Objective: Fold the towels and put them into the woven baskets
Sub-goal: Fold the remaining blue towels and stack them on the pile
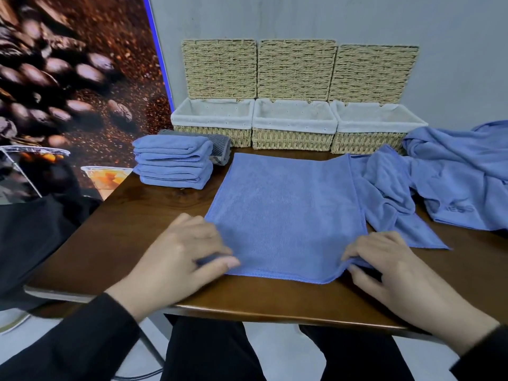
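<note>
- We see a blue towel [288, 215] spread flat at the centre of the table [154, 215].
- Our left hand [181, 259] pinches its lower left corner; our right hand [384, 265] pinches the lower right corner, slightly lifted.
- Three woven baskets [292, 138] stand open along the top, lids upright behind them.
- Folded towels [173, 163] are stacked at left centre; loose towels [453, 182] are heaped at right.
</note>
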A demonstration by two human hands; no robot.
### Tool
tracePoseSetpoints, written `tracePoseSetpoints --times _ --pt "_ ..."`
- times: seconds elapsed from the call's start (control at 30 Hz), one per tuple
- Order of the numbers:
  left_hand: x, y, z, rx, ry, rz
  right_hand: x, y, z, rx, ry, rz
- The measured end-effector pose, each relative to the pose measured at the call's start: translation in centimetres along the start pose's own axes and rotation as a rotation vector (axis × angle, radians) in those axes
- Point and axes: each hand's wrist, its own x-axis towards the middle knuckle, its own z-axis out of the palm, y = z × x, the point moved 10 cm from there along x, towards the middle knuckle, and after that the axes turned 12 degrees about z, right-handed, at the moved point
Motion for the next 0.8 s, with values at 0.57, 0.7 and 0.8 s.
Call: tracePoseSetpoints --times 0.57,0.7,0.8 --pt "5.7 3.7 2.1 -0.229 0.134 -0.175 5.1 -6.4 -0.1 0.238 0.05 -0.073" --pt "5.4 2.5 -2.1 -0.268 0.356 -0.239 6.5 -4.9 -0.3 0.211 0.041 -0.01" --pt "5.0 1.0 -5.5 -0.262 0.515 -0.337 7.3 -0.6 -0.5 0.175 0.045 0.115"
